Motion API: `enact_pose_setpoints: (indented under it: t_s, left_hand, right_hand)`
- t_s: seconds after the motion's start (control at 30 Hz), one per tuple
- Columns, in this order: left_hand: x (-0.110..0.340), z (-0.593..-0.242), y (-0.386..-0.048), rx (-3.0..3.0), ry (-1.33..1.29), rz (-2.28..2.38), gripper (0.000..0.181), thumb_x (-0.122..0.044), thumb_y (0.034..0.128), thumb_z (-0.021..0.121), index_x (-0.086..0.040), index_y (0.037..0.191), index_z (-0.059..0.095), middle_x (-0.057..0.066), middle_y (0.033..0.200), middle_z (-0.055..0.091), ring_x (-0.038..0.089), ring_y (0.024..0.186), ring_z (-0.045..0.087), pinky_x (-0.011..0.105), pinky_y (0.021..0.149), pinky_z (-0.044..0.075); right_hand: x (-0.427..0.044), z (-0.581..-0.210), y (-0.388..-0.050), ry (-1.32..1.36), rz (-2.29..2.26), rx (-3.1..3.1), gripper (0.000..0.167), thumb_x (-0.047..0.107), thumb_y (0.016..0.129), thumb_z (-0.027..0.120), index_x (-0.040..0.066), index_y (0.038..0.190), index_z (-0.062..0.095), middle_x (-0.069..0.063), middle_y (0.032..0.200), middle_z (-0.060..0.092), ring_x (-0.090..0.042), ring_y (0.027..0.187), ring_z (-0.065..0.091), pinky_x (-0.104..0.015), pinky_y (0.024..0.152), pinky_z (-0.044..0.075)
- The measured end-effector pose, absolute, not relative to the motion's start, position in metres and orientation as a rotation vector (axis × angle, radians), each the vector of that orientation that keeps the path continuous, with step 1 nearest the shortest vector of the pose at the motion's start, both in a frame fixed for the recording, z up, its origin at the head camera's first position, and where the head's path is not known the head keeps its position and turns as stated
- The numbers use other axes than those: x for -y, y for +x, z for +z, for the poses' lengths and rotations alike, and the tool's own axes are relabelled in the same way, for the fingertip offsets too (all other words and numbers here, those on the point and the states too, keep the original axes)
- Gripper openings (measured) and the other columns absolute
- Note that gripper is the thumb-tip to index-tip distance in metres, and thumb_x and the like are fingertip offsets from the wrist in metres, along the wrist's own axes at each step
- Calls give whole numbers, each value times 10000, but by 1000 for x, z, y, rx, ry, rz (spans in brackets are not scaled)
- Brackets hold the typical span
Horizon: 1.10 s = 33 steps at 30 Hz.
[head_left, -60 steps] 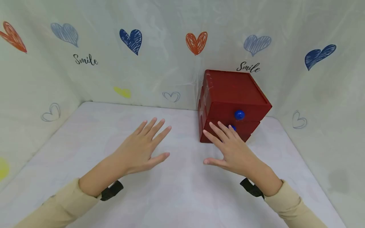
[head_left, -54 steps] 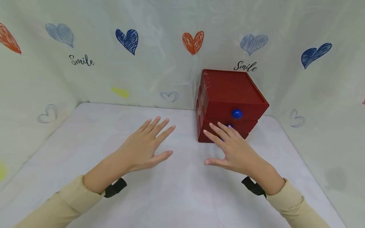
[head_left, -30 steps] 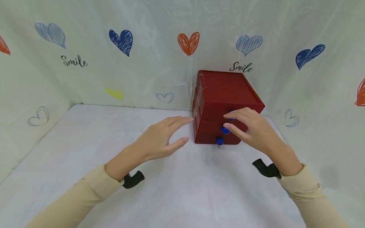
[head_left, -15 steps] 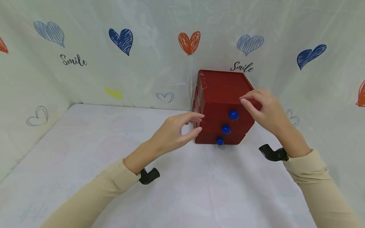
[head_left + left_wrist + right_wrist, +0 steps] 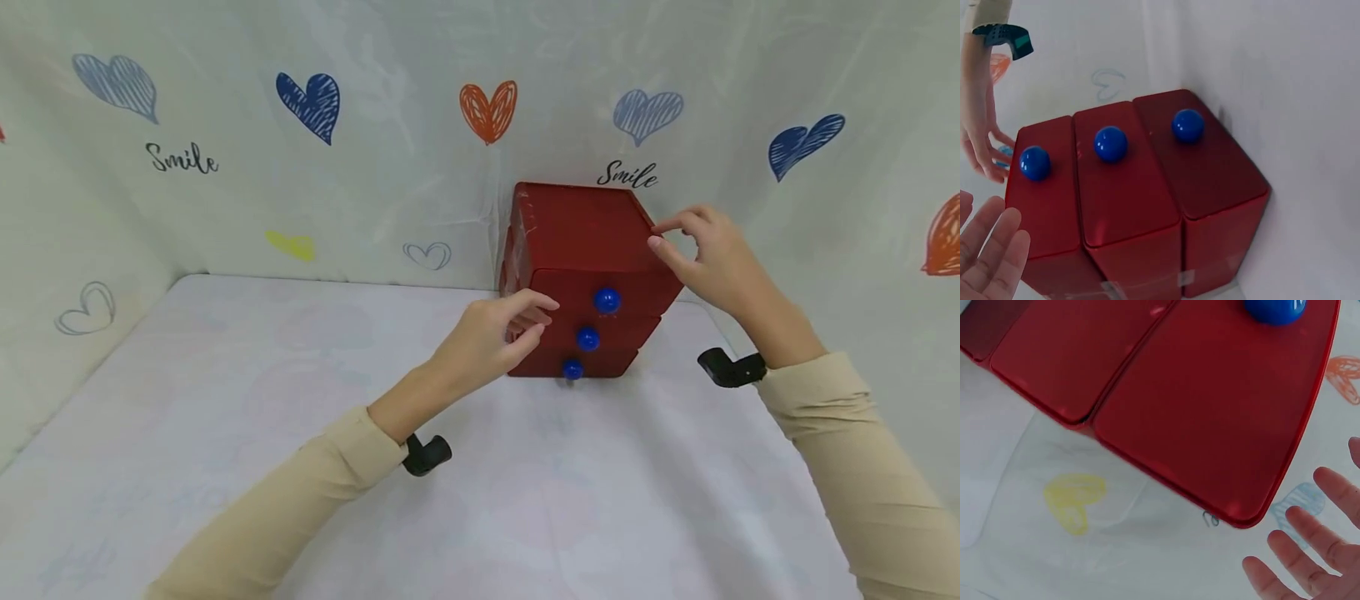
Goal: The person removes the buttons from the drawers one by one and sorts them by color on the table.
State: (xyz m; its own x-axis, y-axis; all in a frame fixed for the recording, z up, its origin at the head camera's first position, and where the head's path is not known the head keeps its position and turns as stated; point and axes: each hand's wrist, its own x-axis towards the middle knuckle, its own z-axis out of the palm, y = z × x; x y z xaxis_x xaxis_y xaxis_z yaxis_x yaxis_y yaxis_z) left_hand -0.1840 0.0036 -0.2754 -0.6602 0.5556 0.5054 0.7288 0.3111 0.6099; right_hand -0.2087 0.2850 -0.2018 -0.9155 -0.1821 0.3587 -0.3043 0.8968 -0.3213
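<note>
A red chest of three stacked drawers [image 5: 585,227] stands at the back right of the table. Each drawer front carries one round blue knob: top knob [image 5: 607,301], middle knob [image 5: 588,338] and bottom knob [image 5: 573,369]. All three drawers look closed. My left hand [image 5: 491,340], fingers loosely bent and holding nothing, hovers before the chest's left front edge. Beside the top right edge is my right hand [image 5: 717,262], thumb and fingers apart with nothing between them. In the right wrist view, the right fingers [image 5: 1316,540] are spread just off the chest's corner.
The white-covered table [image 5: 300,433] spreads in front and to the left. A pale curtain [image 5: 390,183] printed with hearts and "Smile" hangs behind the chest and along both sides. Each wrist wears a black camera mount, such as the left mount [image 5: 427,456].
Both hands began spread low before the chest. The right rose and went right to its top edge; the left came forward and right, its fingers bending. The chest stayed put.
</note>
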Motion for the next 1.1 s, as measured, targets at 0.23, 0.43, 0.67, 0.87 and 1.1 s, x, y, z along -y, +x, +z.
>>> enact_pose_setpoints:
  t_s: [0.23,0.43,0.67,0.87,1.1]
  left_hand:
    - [-18,-279,-191,2412,-1153,-1217,280,-67,906,556,-61,1186,542,78,1049,690,155,900,665,221,821,527]
    - [-32,-280,-196,2434,-1160,-1213,309,-89,911,565,-65,1215,512,87,1054,686,159,929,662,217,837,521]
    - [-49,-279,-199,2506,-1142,-1167,323,-133,929,556,-103,1244,492,49,1050,691,128,948,660,214,836,520]
    - [-63,-277,-203,2576,-1122,-1184,355,-164,944,537,-133,1288,454,37,1076,685,116,954,660,194,826,518]
    - [-78,-280,-207,2597,-1093,-1215,381,-183,940,549,-156,1307,450,31,1022,687,94,856,664,175,763,527]
  right_hand:
    - [-295,-197,-222,232,529,2879,526,373,958,450,-4,1325,439,-282,1360,365,-449,1167,390,-630,861,426]
    - [-301,-200,-235,205,602,2972,610,401,968,406,-6,1411,306,-308,1368,362,-479,1148,429,-616,901,414]
    - [-305,-206,-246,108,681,3095,699,495,964,330,24,1461,193,-334,1352,369,-495,1195,379,-630,957,356]
    - [-306,-211,-249,101,695,3111,634,447,980,324,21,1442,246,-328,1262,434,-461,1108,465,-596,926,392]
    - [-306,-214,-247,85,720,3070,570,379,990,360,28,1432,282,-307,1216,480,-430,1029,540,-554,893,449]
